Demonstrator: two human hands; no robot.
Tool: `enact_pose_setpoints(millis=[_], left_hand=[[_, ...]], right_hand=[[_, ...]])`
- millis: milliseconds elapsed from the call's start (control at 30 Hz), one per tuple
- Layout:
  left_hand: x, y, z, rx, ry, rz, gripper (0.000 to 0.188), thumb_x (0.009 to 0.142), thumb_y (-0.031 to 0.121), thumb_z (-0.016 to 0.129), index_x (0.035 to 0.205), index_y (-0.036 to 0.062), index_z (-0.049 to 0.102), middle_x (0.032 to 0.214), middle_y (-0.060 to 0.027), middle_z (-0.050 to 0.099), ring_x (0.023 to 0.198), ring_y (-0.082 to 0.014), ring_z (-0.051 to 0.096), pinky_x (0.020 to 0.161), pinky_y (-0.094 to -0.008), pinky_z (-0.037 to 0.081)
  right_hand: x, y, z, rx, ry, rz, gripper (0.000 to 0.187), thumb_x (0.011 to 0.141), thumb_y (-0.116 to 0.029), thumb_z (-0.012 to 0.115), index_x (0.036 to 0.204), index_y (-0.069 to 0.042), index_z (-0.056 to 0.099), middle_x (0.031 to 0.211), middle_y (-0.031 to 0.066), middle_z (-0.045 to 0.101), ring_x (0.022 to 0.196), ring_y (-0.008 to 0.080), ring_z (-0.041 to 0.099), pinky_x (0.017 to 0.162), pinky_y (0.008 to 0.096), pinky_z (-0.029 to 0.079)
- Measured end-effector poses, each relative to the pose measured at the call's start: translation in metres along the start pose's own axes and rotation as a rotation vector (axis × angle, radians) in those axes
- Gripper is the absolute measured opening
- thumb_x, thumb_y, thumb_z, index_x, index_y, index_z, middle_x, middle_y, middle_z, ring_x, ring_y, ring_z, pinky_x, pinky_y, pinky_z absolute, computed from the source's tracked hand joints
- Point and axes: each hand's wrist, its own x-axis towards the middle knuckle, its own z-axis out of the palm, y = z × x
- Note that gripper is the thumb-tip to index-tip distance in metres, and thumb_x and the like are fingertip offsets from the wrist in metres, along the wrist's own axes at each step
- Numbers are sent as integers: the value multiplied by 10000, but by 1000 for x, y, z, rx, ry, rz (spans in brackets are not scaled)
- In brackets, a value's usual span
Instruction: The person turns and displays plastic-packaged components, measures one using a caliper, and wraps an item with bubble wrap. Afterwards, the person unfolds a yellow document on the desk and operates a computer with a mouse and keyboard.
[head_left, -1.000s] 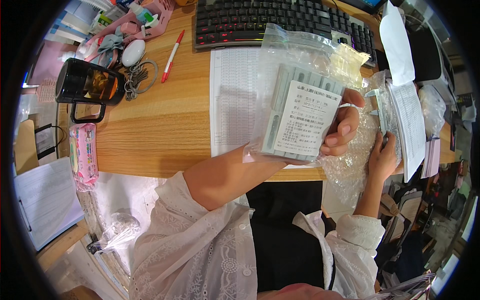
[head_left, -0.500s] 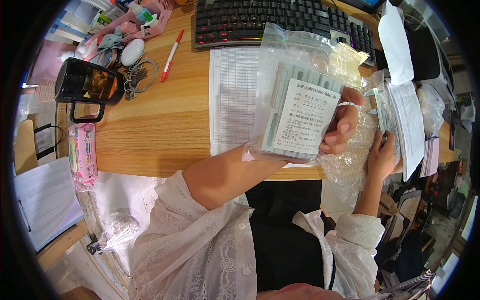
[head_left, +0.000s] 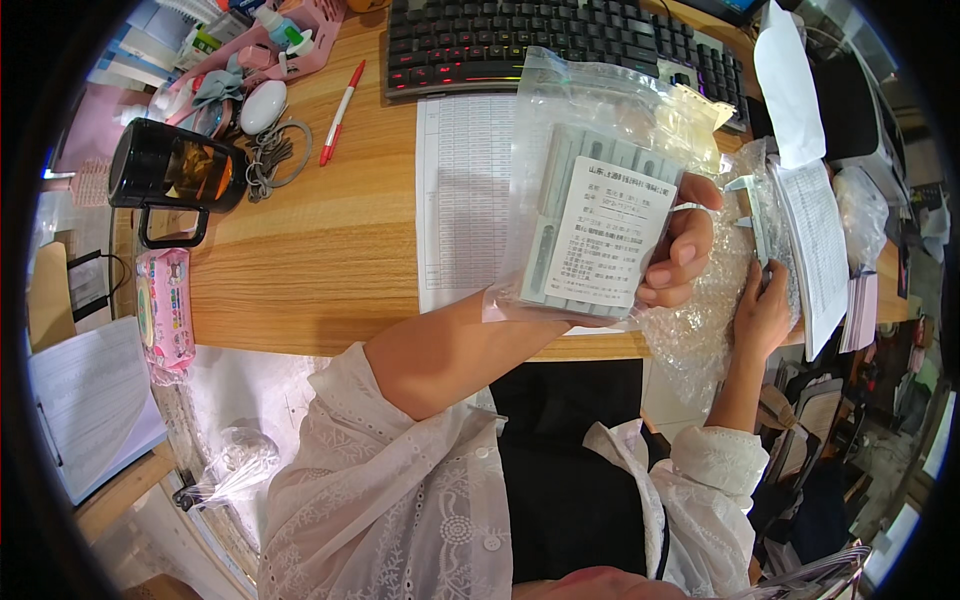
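Note:
My left hand [head_left: 682, 245] is closed on the right side of a clear plastic bag [head_left: 550, 95], holding it up above the desk. Inside the bag are several grey-green slotted bars [head_left: 548, 235], partly covered by a white printed label [head_left: 612, 235] that faces me. My right hand [head_left: 764, 308] grips a metal caliper [head_left: 757, 220], its jaws pointing away from me over bubble wrap [head_left: 705, 300]. Part of the right hand's fingers is hidden from view.
A keyboard [head_left: 520, 45] lies at the back, with a printed sheet [head_left: 455, 200] in front. At left are a red-white pen [head_left: 343, 113], keys on a ring [head_left: 270, 160], a dark mug [head_left: 150, 165] and a pink packet [head_left: 166, 305]. Stacked papers [head_left: 808, 240] stand at right.
The bag in my left hand has shifted very slightly to the left and tilted a little. My right hand and the caliper have stayed almost still.

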Motion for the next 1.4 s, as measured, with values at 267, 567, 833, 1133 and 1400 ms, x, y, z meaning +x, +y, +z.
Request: enact_pose_setpoints(millis=[267,567,833,1133,1400], left_hand=[[-1,0,4,-8,19,10,654,874,493,563,1309,12,478,876,-82,523,693,-133,465,580,-240,420],[-2,27,-3,218,261,153,396,926,403,517,1076,45,593,824,-59,550,671,-143,512,545,-252,456],[-5,64,-13,324,323,466,224,929,271,568,998,63,613,852,-65,594,730,-170,592,695,-273,545],[-9,78,7,326,480,447,282,964,340,520,1015,82,624,972,-76,672,854,-196,669,824,-334,566],[8,82,36,498,1042,571,263,953,218,556,1174,80,587,1132,-81,632,1047,-236,608,916,-418,505]], right_hand=[[1,-7,-7,3,-29,-57,277,954,-276,527,1125,-59,538,1019,204,632,878,390,622,705,456,485],[-5,0,-28,-35,-3,-241,327,889,-179,593,1173,-22,554,1119,202,568,938,393,574,817,466,461],[-6,-89,-51,384,-126,-265,652,834,-363,682,1330,-16,441,1232,254,529,1117,401,522,946,461,425],[-2,-120,-39,285,-292,-213,882,728,-387,744,1420,-38,323,1229,292,508,1070,475,503,961,498,404],[18,-76,-45,1023,-410,123,714,764,-242,670,1387,-38,388,1163,220,578,1042,342,575,905,450,460]])
